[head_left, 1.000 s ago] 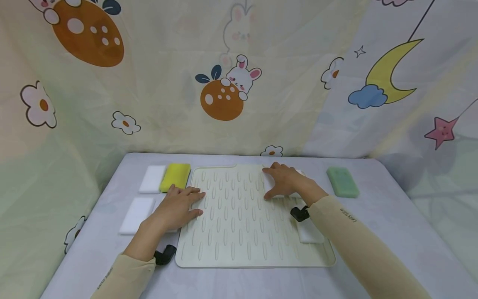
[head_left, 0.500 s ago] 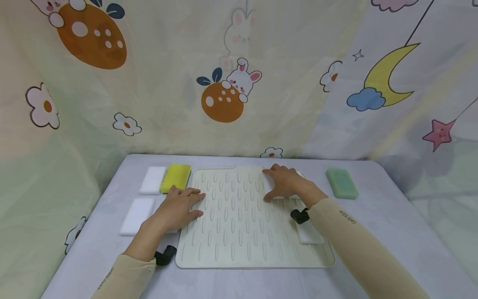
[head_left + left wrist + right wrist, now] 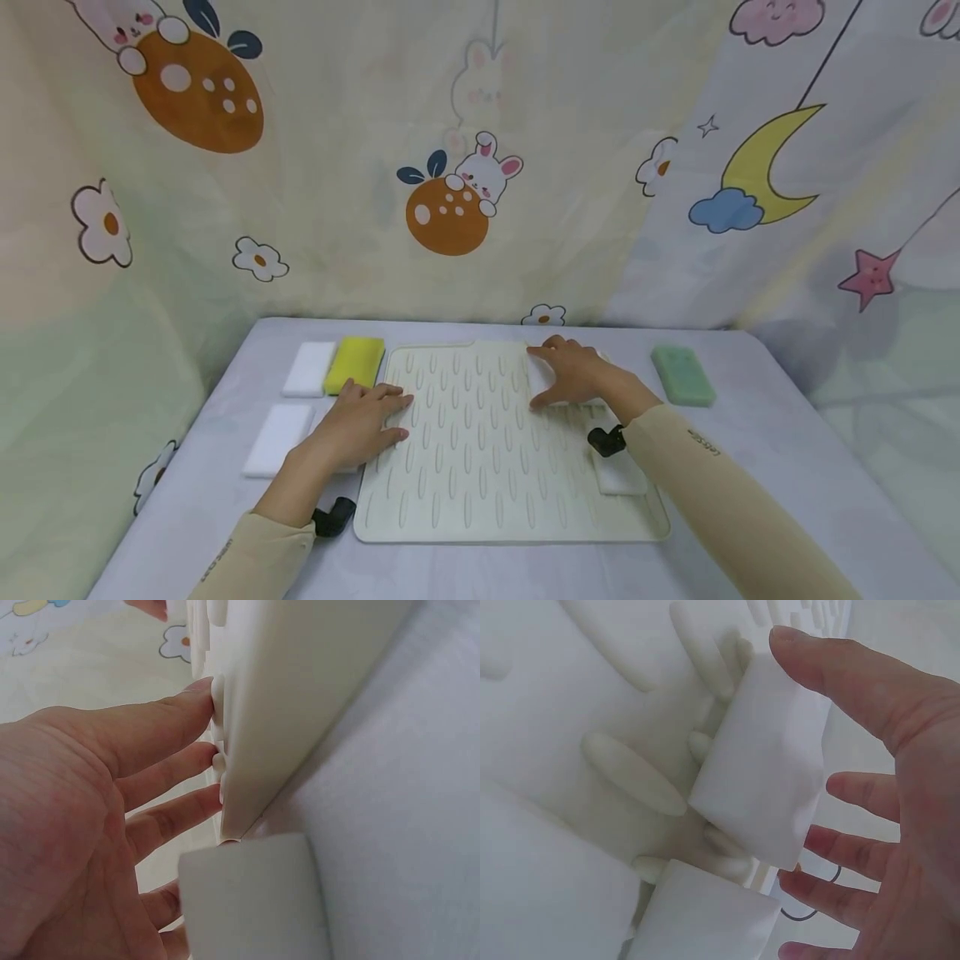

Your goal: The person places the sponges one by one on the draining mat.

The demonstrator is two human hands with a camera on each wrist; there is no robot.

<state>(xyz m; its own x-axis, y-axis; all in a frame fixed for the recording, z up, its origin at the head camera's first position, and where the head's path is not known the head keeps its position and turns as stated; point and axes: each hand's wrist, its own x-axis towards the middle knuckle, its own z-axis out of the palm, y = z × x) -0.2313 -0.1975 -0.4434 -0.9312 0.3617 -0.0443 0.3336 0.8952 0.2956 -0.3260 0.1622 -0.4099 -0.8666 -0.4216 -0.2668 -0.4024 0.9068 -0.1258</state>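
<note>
A cream mat [image 3: 465, 467] with raised oval ridges lies on the table. My left hand [image 3: 360, 425] rests at its left edge, fingers spread. In the left wrist view, that thumb [image 3: 161, 727] and the fingertips touch the ridges. Toward the mat's back right corner, my right hand [image 3: 573, 375] spreads over a white sponge block [image 3: 540, 377], partly covering it. Seen from the right wrist, the thumb [image 3: 825, 664] overlaps the block's upper corner and the straight fingers reach its far side. Another white block [image 3: 621, 475] lies nearer me on the mat, partly behind the right sleeve.
Left of the mat lie white blocks [image 3: 279, 440] and a yellow sponge [image 3: 355, 365]. One white block [image 3: 251, 892] stands close below the left hand. A green sponge [image 3: 682, 377] lies at the right. Behind the table [image 3: 765, 467] hangs a printed cloth [image 3: 337, 150].
The head view has tilted slightly upward, so the scene sits lower in it. Both hands keep their places on the mat and the white block.
</note>
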